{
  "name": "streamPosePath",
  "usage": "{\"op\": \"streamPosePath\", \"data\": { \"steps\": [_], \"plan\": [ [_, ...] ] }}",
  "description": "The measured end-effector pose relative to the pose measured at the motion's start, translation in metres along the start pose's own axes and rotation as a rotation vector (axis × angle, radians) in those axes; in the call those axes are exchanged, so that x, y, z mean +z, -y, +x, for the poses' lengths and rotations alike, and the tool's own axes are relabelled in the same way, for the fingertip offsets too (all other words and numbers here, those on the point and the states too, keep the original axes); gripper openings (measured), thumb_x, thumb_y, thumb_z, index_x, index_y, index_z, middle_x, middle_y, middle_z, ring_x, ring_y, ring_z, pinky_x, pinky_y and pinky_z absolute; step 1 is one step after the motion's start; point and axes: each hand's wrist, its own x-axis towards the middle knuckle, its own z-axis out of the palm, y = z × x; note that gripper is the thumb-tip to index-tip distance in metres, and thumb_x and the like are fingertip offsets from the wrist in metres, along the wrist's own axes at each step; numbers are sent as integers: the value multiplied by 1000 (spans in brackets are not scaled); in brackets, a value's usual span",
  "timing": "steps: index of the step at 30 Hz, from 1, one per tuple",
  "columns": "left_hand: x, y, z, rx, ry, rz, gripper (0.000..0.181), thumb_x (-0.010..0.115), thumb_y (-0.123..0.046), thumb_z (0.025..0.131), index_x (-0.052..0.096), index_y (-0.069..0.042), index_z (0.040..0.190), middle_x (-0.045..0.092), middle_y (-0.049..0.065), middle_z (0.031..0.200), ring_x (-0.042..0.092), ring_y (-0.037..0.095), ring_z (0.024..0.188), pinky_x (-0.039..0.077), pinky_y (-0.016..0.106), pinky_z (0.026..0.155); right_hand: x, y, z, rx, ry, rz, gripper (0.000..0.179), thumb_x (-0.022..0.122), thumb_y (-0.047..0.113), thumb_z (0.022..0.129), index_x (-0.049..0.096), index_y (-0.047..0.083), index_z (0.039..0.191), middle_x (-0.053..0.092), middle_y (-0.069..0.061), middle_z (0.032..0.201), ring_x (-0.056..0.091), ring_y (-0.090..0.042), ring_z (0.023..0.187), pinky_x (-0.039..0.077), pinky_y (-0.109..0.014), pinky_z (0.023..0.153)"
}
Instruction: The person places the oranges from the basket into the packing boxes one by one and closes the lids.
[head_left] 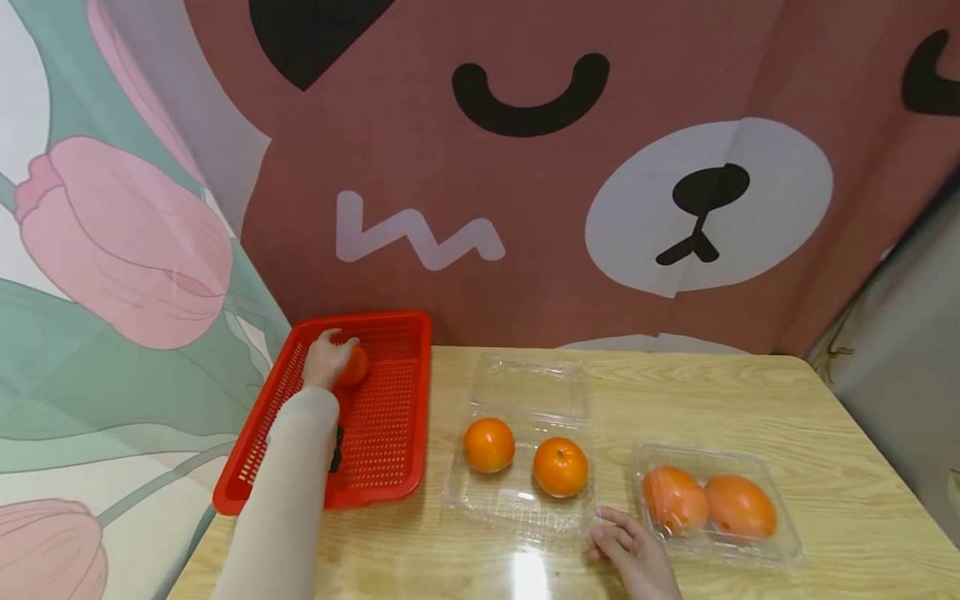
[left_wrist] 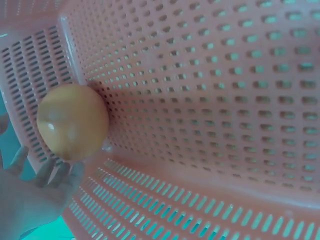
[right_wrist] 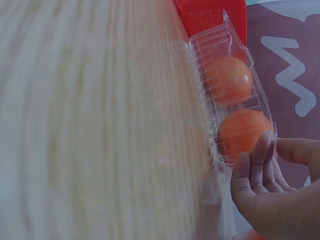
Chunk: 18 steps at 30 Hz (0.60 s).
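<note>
In the head view my left hand [head_left: 327, 360] reaches into the red basket [head_left: 423, 400], beside an orange [head_left: 356, 367]. The left wrist view shows the fingers of this hand [left_wrist: 37, 187] loosely spread by that orange [left_wrist: 73, 121], not wrapped round it. A clear plastic clamshell box [head_left: 517, 521] lies with its lid back on the table, holding a left orange [head_left: 489, 445] and a right orange [head_left: 561, 467]. At its near right corner, my right hand [head_left: 633, 550] pinches the box's rim between thumb and fingers, seen closer in the right wrist view [right_wrist: 272, 185].
A second clear box [head_left: 783, 533], lid down over two oranges [head_left: 742, 507], sits to the right of my right hand. The wooden table [head_left: 690, 392] meets a printed cloth [head_left: 540, 183] at its back edge. A small dark thing [head_left: 336, 450] shows in the basket beside my left sleeve.
</note>
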Motion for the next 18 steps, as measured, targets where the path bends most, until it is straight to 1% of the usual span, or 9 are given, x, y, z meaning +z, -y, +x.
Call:
{"op": "streamPosePath", "data": {
  "steps": [4, 8, 10, 14, 16, 18],
  "plan": [
    [0, 5, 2, -5, 38, 2, 64, 48, -37, 101, 32, -1, 152, 41, 27, 147, 44, 44, 129, 34, 56, 109, -1, -1, 0, -4, 2, -11, 38, 56, -2, 97, 49, -15, 131, 69, -15, 90, 64, -17, 73, 55, -26, 71],
    [-2, 9, 0, 5, 102, 5, 63, 48, -34, 101, 31, 0, 152, 36, 28, 150, 41, 45, 129, 33, 56, 109, -1, -1, 0, -4, 3, -14, 38, 57, -1, 97, 49, -14, 131, 70, -15, 90, 64, -17, 73, 55, -26, 71],
    [-3, 11, -2, 12, 130, 0, 62, 48, -32, 102, 31, 1, 152, 37, 29, 148, 41, 46, 127, 34, 56, 108, -1, -1, 0, -2, 3, -13, 37, 57, -1, 97, 50, -14, 131, 70, -14, 90, 64, -17, 73, 55, -26, 71],
    [-2, 15, -2, 18, 162, 9, 60, 52, -29, 100, 35, 0, 149, 41, 31, 140, 46, 45, 117, 40, 56, 102, 0, 0, 0, -1, 6, -16, 37, 57, -1, 97, 50, -14, 131, 70, -14, 91, 65, -18, 74, 55, -26, 72],
    [-1, 16, 0, 21, 199, 18, 62, 55, -27, 99, 33, 1, 148, 39, 33, 138, 45, 46, 117, 41, 56, 101, 0, 0, 0, 2, 6, -20, 37, 56, -1, 97, 49, -14, 131, 70, -14, 91, 65, -19, 74, 55, -27, 72],
    [1, 15, 3, 18, 251, 18, 66, 58, -25, 97, 28, 2, 149, 34, 33, 141, 42, 47, 120, 40, 56, 102, -1, 1, -1, 6, 5, -24, 37, 56, -1, 98, 49, -14, 132, 69, -14, 91, 65, -19, 75, 55, -27, 72]
  ]
}}
